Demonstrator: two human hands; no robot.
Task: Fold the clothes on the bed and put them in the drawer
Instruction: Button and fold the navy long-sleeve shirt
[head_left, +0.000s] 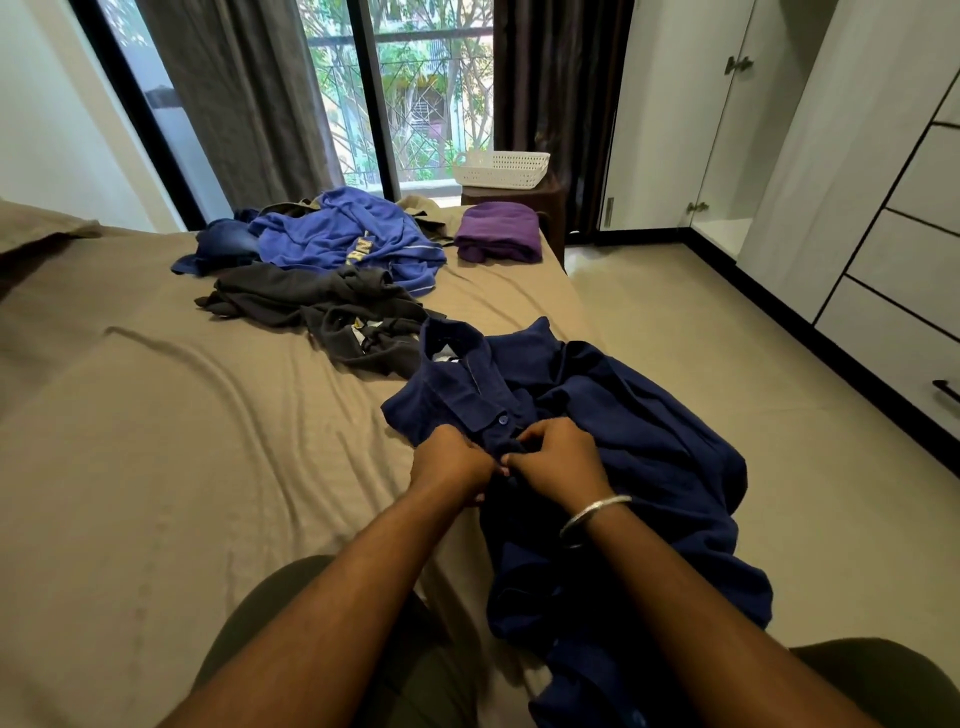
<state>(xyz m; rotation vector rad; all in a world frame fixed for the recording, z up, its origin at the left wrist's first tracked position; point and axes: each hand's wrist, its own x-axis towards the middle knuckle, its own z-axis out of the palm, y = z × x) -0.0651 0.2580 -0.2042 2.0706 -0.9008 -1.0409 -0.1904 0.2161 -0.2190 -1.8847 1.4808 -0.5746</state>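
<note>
- Bedroom with a tan bed (156, 441); drawers (914, 270) stand at the right.
- Navy shirt (623, 441) lies at the bed's near edge.
- Left hand (451, 464) and right hand (561, 457) both pinch its button strip.
- Cloth looks soft and light; better to hold it at the shoulders.

Your left hand (451, 464) and right hand (558, 457) meet knuckle to knuckle, fingers curled, pinching cloth. Both forearms reach forward, converging.

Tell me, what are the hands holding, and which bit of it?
Both the left hand and right hand pinch the navy shirt at its button strip, just below the collar.
</note>
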